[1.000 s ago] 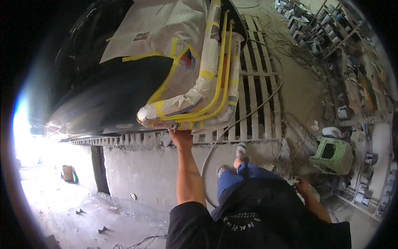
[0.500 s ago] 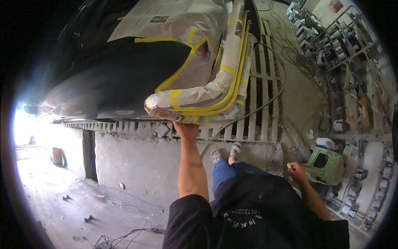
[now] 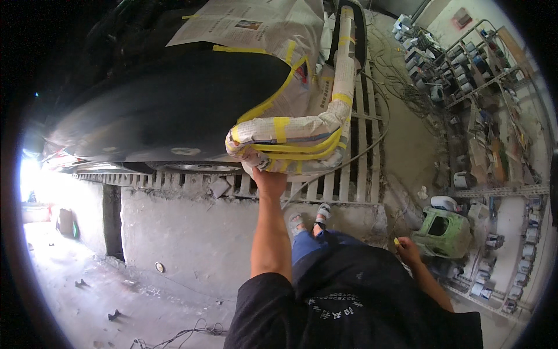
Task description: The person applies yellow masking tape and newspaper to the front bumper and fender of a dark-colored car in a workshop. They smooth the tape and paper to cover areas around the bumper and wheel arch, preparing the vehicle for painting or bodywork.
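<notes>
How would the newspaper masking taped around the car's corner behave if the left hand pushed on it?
The newspaper masking would probably crumple and dent: it looks thin and already wrinkled. It may tear easily, being paper. The yellow tape strips likely keep it from sliding off where the left hand touches its lower edge.

I see open air beside my left hand; above, the paper-masked bumper blocks; below, the slatted grate.

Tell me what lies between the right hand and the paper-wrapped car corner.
In the head view, between the right hand and the paper-wrapped car corner lie the slatted floor grating, a loose cable and the person's sandalled feet.
</notes>
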`<state>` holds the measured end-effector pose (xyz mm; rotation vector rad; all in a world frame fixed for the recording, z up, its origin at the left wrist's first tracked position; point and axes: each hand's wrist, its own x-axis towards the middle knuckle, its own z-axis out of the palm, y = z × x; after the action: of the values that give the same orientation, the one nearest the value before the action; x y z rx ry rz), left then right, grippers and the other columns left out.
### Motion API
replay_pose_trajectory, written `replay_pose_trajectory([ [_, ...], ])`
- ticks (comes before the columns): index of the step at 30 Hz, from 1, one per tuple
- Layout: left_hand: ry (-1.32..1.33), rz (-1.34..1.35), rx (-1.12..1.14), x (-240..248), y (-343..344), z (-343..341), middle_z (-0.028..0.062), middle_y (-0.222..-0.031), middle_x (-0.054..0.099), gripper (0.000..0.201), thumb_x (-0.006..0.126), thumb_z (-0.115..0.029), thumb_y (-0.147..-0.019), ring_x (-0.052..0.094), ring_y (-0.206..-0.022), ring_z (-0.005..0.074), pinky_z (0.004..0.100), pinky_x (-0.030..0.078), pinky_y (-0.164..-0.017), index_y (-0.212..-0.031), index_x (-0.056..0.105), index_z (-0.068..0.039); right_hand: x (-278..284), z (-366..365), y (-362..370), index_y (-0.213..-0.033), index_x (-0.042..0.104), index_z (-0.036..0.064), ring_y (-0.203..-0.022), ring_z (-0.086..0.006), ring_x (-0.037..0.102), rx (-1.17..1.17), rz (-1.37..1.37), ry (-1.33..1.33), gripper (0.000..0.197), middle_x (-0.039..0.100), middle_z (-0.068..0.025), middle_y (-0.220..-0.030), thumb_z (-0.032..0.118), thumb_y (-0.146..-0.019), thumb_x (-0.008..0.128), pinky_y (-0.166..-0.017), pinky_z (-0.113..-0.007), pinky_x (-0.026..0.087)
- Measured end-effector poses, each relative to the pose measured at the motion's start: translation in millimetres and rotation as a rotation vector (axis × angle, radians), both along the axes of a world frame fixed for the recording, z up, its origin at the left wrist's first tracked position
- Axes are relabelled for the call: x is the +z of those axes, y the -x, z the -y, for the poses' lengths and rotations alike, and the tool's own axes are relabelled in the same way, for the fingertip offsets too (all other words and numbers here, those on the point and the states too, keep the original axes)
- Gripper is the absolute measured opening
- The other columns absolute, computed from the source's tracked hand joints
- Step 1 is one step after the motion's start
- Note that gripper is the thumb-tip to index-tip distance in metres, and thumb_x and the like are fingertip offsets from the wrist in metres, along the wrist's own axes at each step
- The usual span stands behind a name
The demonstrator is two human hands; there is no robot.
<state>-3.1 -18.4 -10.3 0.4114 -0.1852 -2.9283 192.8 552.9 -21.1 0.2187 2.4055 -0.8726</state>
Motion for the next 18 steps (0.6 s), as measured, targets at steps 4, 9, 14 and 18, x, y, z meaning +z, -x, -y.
replay_pose_trajectory([
  [4, 0.089, -0.033, -0.074, -15, 1, 10, 0.0068, -0.135, 0.05, 0.053, 0.041, -0.046, -0.094, 0.046, -0.124, 0.0303, 0.0467, 0.033, -0.106, -0.133, 0.046, -0.011, 19, 34, 1, -0.109, 0.056, 0.0031, -0.07, -0.0149, 0.059, -0.099, 0.0, 0.067, 0.023, 0.063, -0.0059, -0.087, 0.008, -0.087, 0.06, -0.063, -0.029, 0.049],
  [9, 0.117, -0.02, -0.088, -11, 0, 8, 0.0071, -0.137, 0.048, 0.056, 0.043, -0.049, -0.093, 0.044, -0.126, 0.03, 0.0482, 0.033, -0.106, -0.135, 0.044, -0.012, 24, 36, -17, -0.109, 0.058, 0.0035, -0.071, -0.0139, 0.06, -0.12, 0.051, 0.035, 0.023, 0.064, -0.0059, -0.081, 0.008, -0.086, 0.062, -0.062, -0.03, 0.049],
  [14, 0.43, -0.032, -0.098, -6, -2, 0, 0.0049, -0.136, 0.048, 0.054, 0.043, -0.048, -0.093, 0.046, -0.122, 0.0257, 0.0448, 0.036, -0.102, -0.134, 0.044, -0.013, 50, 59, -37, -0.112, 0.059, 0.004, -0.092, -0.0255, 0.063, -0.174, 0.101, -0.174, 0.029, 0.065, -0.0149, -0.102, 0.019, -0.087, 0.064, -0.08, -0.037, 0.049],
  [18, 0.005, 0.002, -0.129, 12, -4, -12, 0.0041, -0.135, 0.049, 0.055, 0.044, -0.05, -0.093, 0.047, -0.121, 0.0265, 0.0463, 0.036, -0.102, -0.135, 0.044, -0.015, 67, 75, -43, -0.116, 0.057, 0.0035, -0.093, -0.0284, 0.063, -0.215, 0.155, -0.224, 0.037, 0.065, -0.0163, -0.103, 0.022, -0.086, 0.065, -0.083, -0.039, 0.048],
])
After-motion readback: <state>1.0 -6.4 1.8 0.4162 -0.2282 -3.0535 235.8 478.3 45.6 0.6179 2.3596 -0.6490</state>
